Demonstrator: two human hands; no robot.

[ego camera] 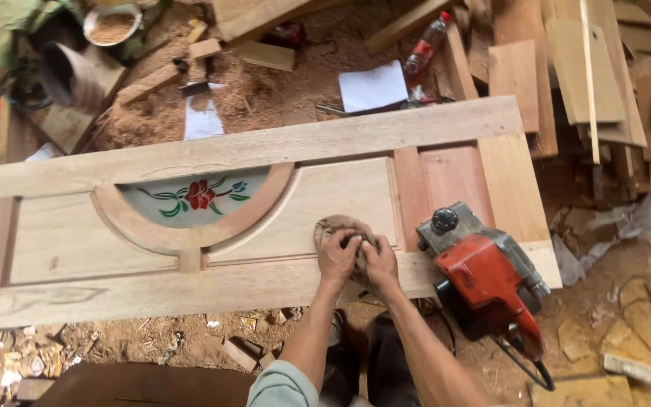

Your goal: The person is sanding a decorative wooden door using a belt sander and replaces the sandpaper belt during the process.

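Pale unfinished wooden door panel with an arched stained-glass flower inset lies bare beneath both hands, left hand and right hand pressed together on worn brown sandpaper, red electric planer just right.

Earthen floor covered in sawdust and wood scraps. Stacked planks occupy the upper right. White paper sheet, plastic bottle and metal bowl lie among offcuts. Daylight, even.
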